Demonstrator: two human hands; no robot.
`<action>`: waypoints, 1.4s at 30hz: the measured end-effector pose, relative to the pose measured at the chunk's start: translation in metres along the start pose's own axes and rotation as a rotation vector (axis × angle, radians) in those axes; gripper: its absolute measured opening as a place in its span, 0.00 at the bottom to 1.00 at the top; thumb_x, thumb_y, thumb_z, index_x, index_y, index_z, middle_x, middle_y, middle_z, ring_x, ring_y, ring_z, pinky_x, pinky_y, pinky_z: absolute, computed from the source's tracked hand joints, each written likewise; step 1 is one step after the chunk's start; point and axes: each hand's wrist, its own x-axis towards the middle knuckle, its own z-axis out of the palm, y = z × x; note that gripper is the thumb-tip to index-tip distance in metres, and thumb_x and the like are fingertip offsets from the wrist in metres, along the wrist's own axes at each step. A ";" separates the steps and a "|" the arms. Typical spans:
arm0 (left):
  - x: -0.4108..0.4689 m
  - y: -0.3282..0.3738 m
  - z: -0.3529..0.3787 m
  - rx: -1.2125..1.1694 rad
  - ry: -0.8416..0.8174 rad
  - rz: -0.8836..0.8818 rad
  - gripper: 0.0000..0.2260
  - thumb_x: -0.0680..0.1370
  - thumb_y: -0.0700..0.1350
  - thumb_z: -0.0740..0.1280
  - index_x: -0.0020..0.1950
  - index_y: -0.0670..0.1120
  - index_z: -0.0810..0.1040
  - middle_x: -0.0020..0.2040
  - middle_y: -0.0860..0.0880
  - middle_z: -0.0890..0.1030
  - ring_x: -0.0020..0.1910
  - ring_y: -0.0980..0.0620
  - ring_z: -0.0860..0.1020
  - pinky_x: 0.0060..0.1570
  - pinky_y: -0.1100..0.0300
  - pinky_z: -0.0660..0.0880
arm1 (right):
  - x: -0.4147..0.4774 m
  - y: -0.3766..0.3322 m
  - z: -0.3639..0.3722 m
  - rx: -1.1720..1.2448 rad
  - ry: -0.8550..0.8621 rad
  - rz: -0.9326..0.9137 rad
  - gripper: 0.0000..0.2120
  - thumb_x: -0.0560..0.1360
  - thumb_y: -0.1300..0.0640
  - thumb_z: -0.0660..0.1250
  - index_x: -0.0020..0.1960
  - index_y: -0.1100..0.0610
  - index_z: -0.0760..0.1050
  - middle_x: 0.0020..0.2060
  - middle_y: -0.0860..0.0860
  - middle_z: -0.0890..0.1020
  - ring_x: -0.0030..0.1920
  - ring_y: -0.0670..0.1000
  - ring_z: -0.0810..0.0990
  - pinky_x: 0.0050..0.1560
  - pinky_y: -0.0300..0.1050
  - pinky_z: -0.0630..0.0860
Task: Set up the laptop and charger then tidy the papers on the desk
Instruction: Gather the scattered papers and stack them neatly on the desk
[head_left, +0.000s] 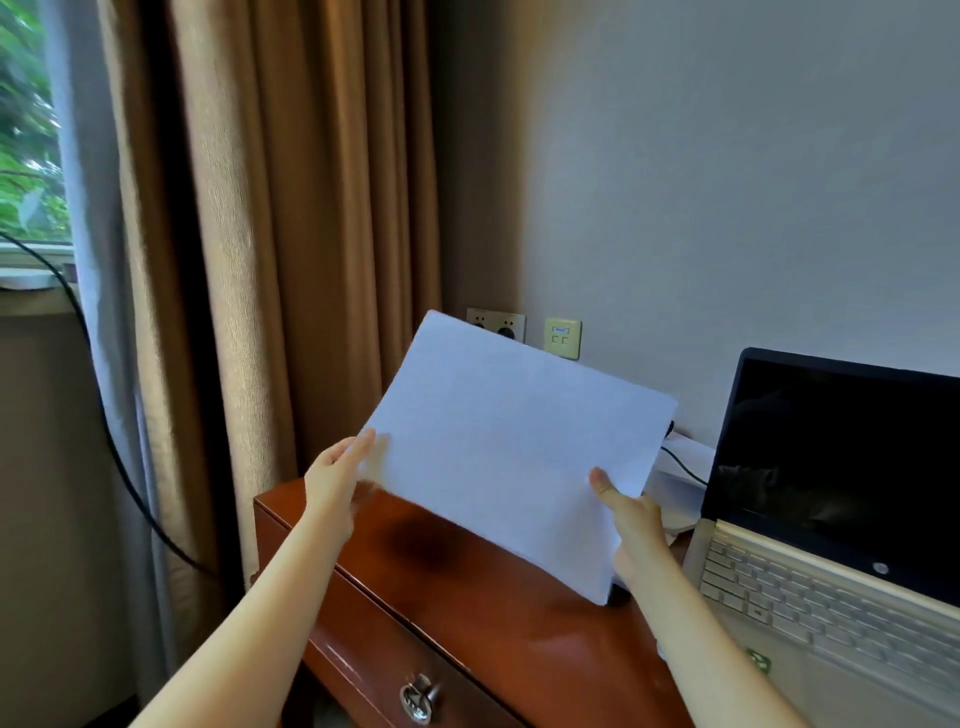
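Observation:
A stack of white papers (511, 447) is held upright and tilted above the wooden desk (467, 597), its lower corner near the desktop. My left hand (337, 483) grips its left edge. On the right edge, my right hand (631, 514) pinches the sheets, thumb on the front. An open silver laptop (831, 545) with a dark screen stands on the right of the desk. A black charger cable (685, 467) runs behind the papers toward the laptop. More white paper (680, 483) lies flat between the held stack and the laptop.
Wall sockets (496, 325) and a network plate (562, 338) sit on the wall behind the desk. Brown curtains (291, 234) hang at the left beside a window (28, 130). A black cable (119, 457) droops from the sill. The desk drawer has a metal ring pull (418, 699).

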 end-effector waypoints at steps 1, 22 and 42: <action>-0.005 -0.002 0.003 -0.128 -0.024 -0.070 0.18 0.74 0.47 0.70 0.62 0.42 0.74 0.51 0.46 0.81 0.47 0.49 0.80 0.42 0.59 0.78 | -0.002 0.002 0.002 0.023 0.012 0.039 0.16 0.74 0.58 0.69 0.60 0.62 0.73 0.54 0.55 0.78 0.55 0.56 0.76 0.57 0.50 0.72; -0.045 -0.046 0.023 0.597 0.167 0.173 0.30 0.78 0.38 0.64 0.76 0.44 0.51 0.67 0.42 0.71 0.60 0.40 0.75 0.54 0.49 0.75 | 0.010 0.043 -0.002 -0.451 -0.025 0.132 0.16 0.73 0.67 0.62 0.60 0.61 0.72 0.51 0.57 0.80 0.53 0.59 0.79 0.56 0.57 0.77; -0.095 -0.062 0.058 1.371 -0.566 0.458 0.29 0.77 0.60 0.60 0.75 0.53 0.57 0.74 0.50 0.62 0.72 0.47 0.63 0.69 0.51 0.60 | 0.000 0.032 -0.004 -0.291 -0.142 0.260 0.06 0.77 0.70 0.57 0.52 0.66 0.70 0.35 0.58 0.74 0.18 0.48 0.75 0.20 0.35 0.73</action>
